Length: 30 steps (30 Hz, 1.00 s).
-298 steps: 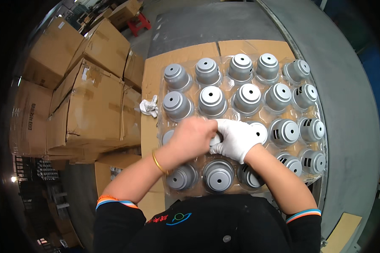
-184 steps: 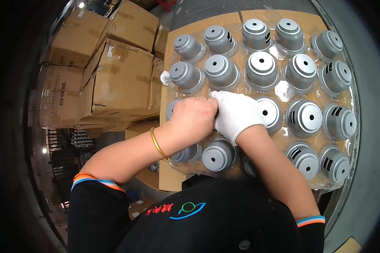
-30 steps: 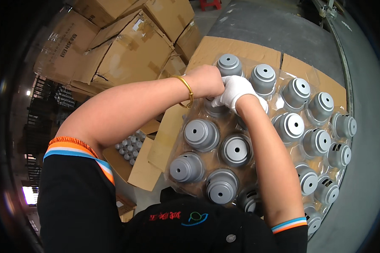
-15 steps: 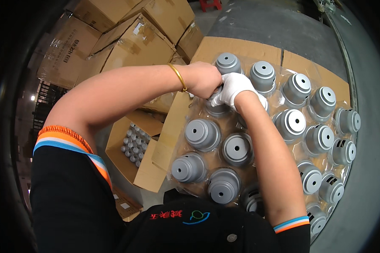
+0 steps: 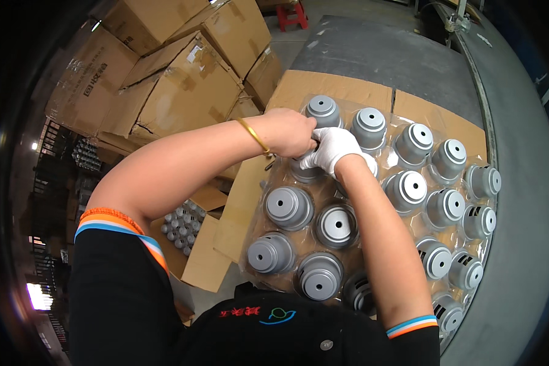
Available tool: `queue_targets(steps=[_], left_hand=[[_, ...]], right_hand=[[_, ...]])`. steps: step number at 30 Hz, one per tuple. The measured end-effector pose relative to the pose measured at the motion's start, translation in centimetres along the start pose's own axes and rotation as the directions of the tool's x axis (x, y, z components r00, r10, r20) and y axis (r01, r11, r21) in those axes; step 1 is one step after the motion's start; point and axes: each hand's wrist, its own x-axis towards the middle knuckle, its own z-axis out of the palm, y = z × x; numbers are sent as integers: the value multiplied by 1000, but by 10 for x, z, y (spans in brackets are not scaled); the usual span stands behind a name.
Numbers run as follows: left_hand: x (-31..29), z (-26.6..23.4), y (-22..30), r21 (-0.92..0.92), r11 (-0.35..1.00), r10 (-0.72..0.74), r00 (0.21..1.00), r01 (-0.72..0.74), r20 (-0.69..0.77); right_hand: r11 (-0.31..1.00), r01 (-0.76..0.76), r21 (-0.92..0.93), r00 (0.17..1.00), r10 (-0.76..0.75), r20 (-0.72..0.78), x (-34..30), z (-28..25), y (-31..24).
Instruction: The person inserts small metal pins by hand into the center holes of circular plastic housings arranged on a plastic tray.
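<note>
My left hand (image 5: 291,133) is bare, with a gold bangle at the wrist. Its fingers are curled and meet those of my right hand (image 5: 337,148), which wears a white glove. Both are closed together above a grey stepped, cup-shaped part (image 5: 306,173) that they partly cover. What the fingers pinch is hidden between them. Just beyond stands another grey cup-shaped part (image 5: 323,111) with a small hole in its top. Several more like it, such as this one (image 5: 289,208), sit in rows in a clear plastic tray (image 5: 263,221).
Brown cardboard (image 5: 340,87) lies under the tray on a dark grey surface (image 5: 384,52). At left, large cartons (image 5: 189,91) are stacked. Below my left arm an open carton (image 5: 202,268) holds small silvery parts (image 5: 183,227). A red stool (image 5: 292,16) stands far off.
The whole view has shifted slightly, so the tray sits lower and more to the left. Both hands stay together over the same grey part.
</note>
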Motion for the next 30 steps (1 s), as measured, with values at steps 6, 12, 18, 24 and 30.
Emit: queue_targets(steps=[6,12,18,24,30], left_hand=[[-13,3,-20,405,848,427,893,-343,-138],[-5,4,-2,323,938,106,991,-126,78],[-9,18,-10,-58,994,-97,988,90,-120],[-8,29,-1,-18,997,-74,979,72,-189],[3,35,-19,-81,996,23,994,-31,-105]], right_hand=[[999,14,38,1000,-14,-19,-3,-2,-3],[998,-10,67,1000,9,20,-3,-3,-6],[998,-8,54,1000,8,-1,0,3,-5],[999,9,47,1000,-9,2,0,4,-3],[997,16,73,997,-21,68,4,-5,-7]])
